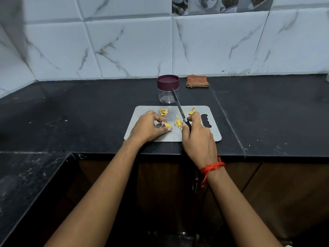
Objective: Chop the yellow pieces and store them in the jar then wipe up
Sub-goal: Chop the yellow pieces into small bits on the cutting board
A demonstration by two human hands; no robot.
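Right hand [197,138] is wrapped tight round the black handle of the knife [179,108], forefinger up near the blade's base, and the blade runs away from the person with its tip crossing in front of the jar. Whether the edge touches the board, I cannot tell. Left hand [148,128] sits on the board with its fingers curled, thumb and forefinger pinching one yellow piece [167,124] against the surface. More yellow pieces [178,123] lie in small heaps: one just beside the blade, one beyond the left fingers, one past the right knuckles. All of them are on the grey chopping board [178,135], whose grip cut-out sits at the right end. A red thread [211,167] circles the right wrist. Behind the board stands the clear jar [166,96], upright, its maroon lid [167,81] on. Just right of it lies a folded checked cloth [197,81]. Everything rests on the black bench [267,113], backed by a white marbled tile wall [124,50].
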